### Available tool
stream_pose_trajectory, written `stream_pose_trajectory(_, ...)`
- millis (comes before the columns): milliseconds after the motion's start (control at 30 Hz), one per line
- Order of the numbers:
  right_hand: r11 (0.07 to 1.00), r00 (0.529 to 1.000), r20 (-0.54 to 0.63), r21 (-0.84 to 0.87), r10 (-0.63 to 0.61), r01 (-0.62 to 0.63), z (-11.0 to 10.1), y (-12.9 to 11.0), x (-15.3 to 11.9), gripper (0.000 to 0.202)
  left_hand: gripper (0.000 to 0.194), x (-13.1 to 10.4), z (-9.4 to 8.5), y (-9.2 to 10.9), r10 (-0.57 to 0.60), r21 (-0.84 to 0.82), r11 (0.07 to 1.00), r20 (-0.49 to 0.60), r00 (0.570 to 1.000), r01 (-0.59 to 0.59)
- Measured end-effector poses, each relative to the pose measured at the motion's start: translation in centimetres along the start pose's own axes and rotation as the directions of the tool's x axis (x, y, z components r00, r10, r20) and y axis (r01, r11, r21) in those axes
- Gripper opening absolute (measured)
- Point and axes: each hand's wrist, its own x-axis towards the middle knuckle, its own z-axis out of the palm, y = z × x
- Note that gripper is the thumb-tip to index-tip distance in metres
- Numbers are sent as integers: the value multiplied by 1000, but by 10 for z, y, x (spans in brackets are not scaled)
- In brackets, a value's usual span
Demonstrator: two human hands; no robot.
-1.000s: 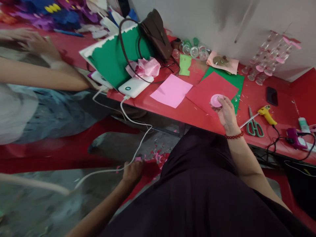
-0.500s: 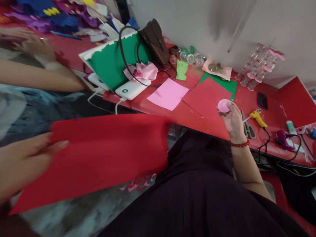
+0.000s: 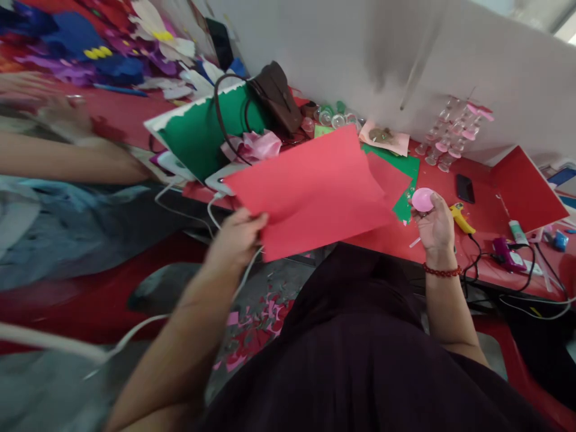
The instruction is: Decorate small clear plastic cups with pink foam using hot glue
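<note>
A large red sheet is pinched at its lower left corner by my left hand; it spans the front of the red table and covers most of what lies there. My right hand, with a beaded bracelet at the wrist, holds a small pink round cup between thumb and fingers. Behind the held sheet, another red sheet lies over a green sheet. The yellow glue gun rests just right of my right hand.
Brown bag and green board stand at the back left. A person's arms reach in at far left. Phone, stacked clear cups, and purple device with cords are at right. Paper scraps litter the floor.
My left hand has brought the red sheet from the lower left up and right, over the table's front. The pink cup remains in my right hand, and the view has shifted slightly.
</note>
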Motion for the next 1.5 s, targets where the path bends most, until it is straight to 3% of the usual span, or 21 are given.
stream_pose_trajectory(67,1000,1000,-9,-9,-17,17,-1,2,-1,38,18,-5,71,-12,-77,-87,993,84,994,84)
stream_pose_trajectory(133,1000,1000,-20,-19,-23,23,-3,4,-2,38,12,-4,120,-28,-144,-126,979,149,978,163)
stream_pose_trajectory(233,999,999,-25,-35,-21,20,-2,8,-4,36,13,-1,171,-47,-175,-234,946,207,963,223)
stream_pose_trajectory(333,1000,1000,-13,-28,4,-4,2,13,-6,38,16,-7,197,-50,-168,-340,903,279,945,261)
stream_pose_trajectory(400,999,999,7,-16,36,-36,8,18,-8,40,18,-15,194,-49,-182,-345,884,369,911,317)
stream_pose_trajectory(533,994,992,63,-11,113,-112,23,33,-12,44,19,-27,158,-47,-274,-118,911,544,793,395)
stream_pose_trajectory(567,992,989,81,-18,128,-127,27,38,-13,46,25,-26,149,-47,-278,-22,936,564,777,351)
stream_pose_trajectory(633,988,981,124,-40,152,-148,34,48,-13,50,43,-18,140,-45,-161,101,987,559,814,127)
stream_pose_trajectory(700,985,971,167,-57,171,-163,42,58,-8,55,57,-2,145,-42,87,99,982,516,852,-160)
stream_pose_trajectory(767,981,960,204,-66,190,-180,50,66,2,57,76,18,162,-38,214,65,953,549,808,-296)
stream_pose_trajectory(867,979,945,254,-55,205,-197,59,72,19,60,72,44,190,-33,230,26,949,628,743,-316)
stream_pose_trajectory(967,990,953,269,-10,137,-139,65,75,29,65,59,59,207,-34,326,-57,929,598,733,-367)
stream_pose_trajectory(1067,999,972,230,22,38,-44,64,78,29,65,60,68,208,-42,386,-186,919,597,703,-347)
stream_pose_trajectory(1167,999,979,203,-30,-24,31,61,83,27,57,68,74,205,-49,366,-240,930,656,660,-276)
stream_pose_trajectory(1300,993,976,213,-102,-37,60,57,87,27,52,73,81,203,-53,369,-233,929,646,668,-288)
stream_pose_trajectory(1500,975,956,283,-178,-81,136,48,99,37,50,63,93,205,-63,396,-249,918,629,669,-308)
